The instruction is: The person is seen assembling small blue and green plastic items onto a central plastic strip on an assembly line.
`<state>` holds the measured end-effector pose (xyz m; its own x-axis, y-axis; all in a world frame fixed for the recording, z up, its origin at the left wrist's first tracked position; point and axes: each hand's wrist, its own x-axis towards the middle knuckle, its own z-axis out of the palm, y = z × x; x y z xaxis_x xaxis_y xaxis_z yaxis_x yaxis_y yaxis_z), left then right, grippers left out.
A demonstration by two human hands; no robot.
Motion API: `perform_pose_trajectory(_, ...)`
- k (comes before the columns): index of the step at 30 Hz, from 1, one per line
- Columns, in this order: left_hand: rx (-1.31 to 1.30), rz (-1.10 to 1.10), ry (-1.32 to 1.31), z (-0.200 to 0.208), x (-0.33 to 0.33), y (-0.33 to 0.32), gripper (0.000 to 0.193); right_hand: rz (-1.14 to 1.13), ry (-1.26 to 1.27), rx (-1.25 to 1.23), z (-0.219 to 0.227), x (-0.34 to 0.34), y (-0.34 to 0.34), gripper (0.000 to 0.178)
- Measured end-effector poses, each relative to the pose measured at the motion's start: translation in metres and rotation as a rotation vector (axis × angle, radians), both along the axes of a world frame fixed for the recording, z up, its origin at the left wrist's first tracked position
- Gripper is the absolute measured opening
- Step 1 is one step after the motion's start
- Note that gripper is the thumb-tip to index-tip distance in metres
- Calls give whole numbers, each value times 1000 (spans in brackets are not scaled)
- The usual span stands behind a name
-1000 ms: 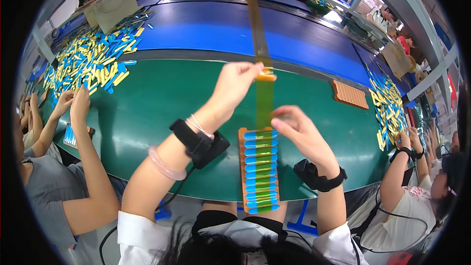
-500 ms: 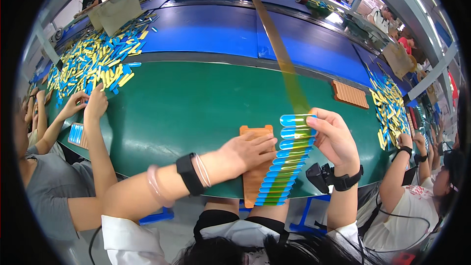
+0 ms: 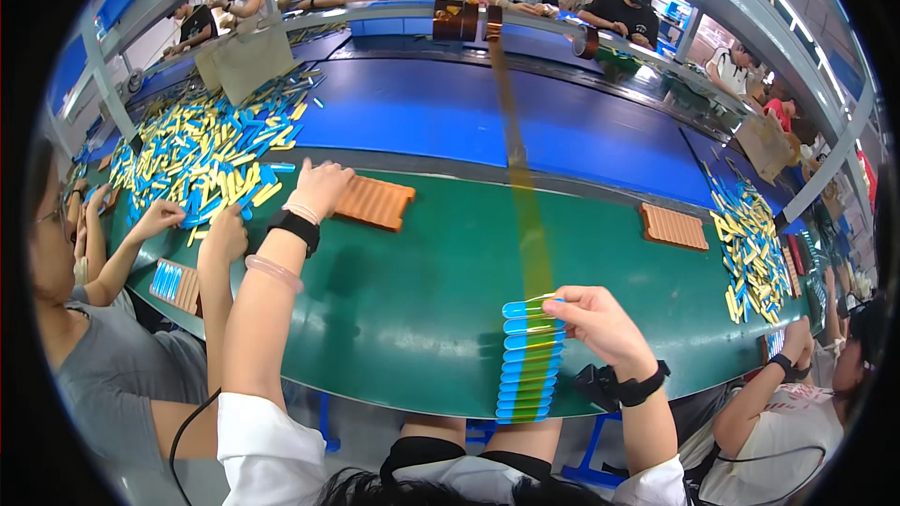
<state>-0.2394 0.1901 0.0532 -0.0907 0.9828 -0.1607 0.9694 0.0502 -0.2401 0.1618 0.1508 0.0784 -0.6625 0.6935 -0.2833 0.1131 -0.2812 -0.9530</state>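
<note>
My left hand (image 3: 323, 187) reaches far out on the left and grips the left end of an orange-brown grooved block (image 3: 377, 204), whose ridges face up. The thumb side is partly hidden. At the near edge of the table, my right hand (image 3: 600, 321) pinches the top end of a ladder-like row of blue rounded strips (image 3: 532, 356). A band of yellow-amber clear tape (image 3: 532, 248) runs along these strips and joins them. From there the tape stretches away to a roll (image 3: 494, 23) on the rail at the back. The row's lower end hangs over the table edge.
A heap of blue and yellow strips (image 3: 202, 155) lies at left, another heap (image 3: 750, 248) at right. A second grooved block (image 3: 673, 227) rests on the green tabletop (image 3: 441, 272) at right. Co-workers sit close on both sides; the metal rail (image 3: 375, 13) crosses the back.
My left hand has moved the block from beside the strips to the far left, and its grooves now show. My right hand and the taped row sit lower and further left in the picture.
</note>
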Motion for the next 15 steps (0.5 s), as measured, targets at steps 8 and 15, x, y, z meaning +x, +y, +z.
perform_pose_trajectory(8,-130,42,-1727,31,175,-62,33,-34,45,58,-1,-15,-4,18)
perform_pose_trajectory(15,99,47,-1995,21,209,-111,12,-80,113,160,-1,-23,-18,18)
